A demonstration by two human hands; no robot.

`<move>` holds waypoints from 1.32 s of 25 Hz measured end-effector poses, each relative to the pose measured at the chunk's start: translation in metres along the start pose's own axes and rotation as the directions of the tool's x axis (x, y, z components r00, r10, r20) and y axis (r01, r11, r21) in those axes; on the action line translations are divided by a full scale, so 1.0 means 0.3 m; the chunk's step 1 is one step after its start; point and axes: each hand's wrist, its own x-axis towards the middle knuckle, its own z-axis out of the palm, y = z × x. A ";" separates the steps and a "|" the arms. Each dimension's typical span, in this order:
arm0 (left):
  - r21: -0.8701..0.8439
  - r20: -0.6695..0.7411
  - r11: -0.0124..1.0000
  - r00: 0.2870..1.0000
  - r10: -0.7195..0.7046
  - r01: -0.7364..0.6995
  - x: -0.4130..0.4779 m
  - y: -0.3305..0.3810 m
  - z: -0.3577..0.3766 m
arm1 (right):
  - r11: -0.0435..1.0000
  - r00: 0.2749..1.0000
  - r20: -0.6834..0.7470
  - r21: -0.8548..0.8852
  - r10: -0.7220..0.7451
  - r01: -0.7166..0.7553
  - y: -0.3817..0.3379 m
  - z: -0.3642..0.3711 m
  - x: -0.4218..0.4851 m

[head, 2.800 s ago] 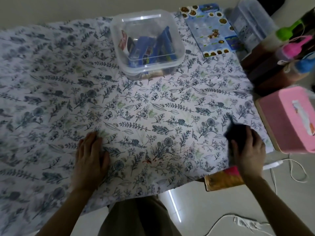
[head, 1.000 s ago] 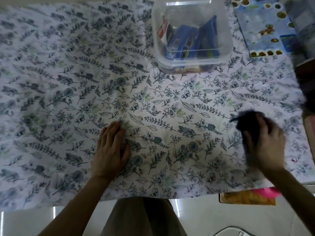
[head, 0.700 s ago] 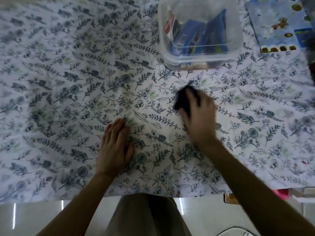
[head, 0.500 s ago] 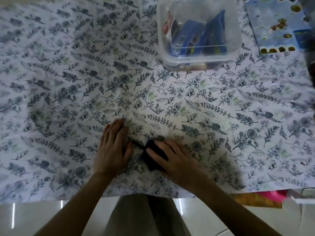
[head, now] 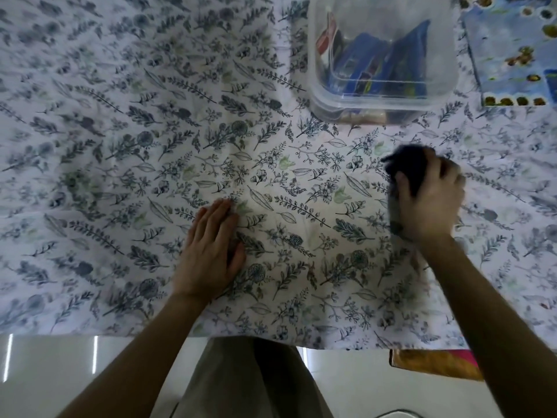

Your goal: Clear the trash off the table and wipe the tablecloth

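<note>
While the left hand [head: 208, 251] lies flat on the tablecloth [head: 120, 146], fingers straight and close together, a clear plastic box [head: 315, 101] stands at the far side, right of centre. Through its walls show several blue packets [head: 401, 61] standing on edge and a red-and-white packet [head: 327, 40] at the left end. Something pale and brown along the bottom is too dim to name. The top edge of the view cuts off the box's far side. A blue printed sheet [head: 512, 49] just right of it runs out of view. Below the table's near edge an orange and pink thing [head: 434, 363] pokes out, mostly hidden by the cloth and the right forearm. The right hand [head: 428, 197] is blurred. Its fingers curl over a dark rag [head: 407, 164] and clamp it against the tablecloth. The rag sticks out past the fingertips and thumb, near the front of the box and well to the right of the left hand.
</note>
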 end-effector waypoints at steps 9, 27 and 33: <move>0.019 0.018 0.999 0.999 0.030 -0.031 0.001 0.000 0.003 | 0.684 0.669 0.142 0.182 -0.729 0.707 -0.313 0.114 -0.564; 0.130 0.049 0.990 0.998 0.041 -0.047 0.008 0.026 -0.022 | 0.981 0.985 0.072 0.119 -0.160 0.150 -0.110 0.004 -0.279; 0.105 0.049 0.994 0.999 0.014 -0.019 0.012 0.039 -0.016 | 0.575 0.550 0.206 0.088 -0.810 0.814 -0.065 0.035 -0.575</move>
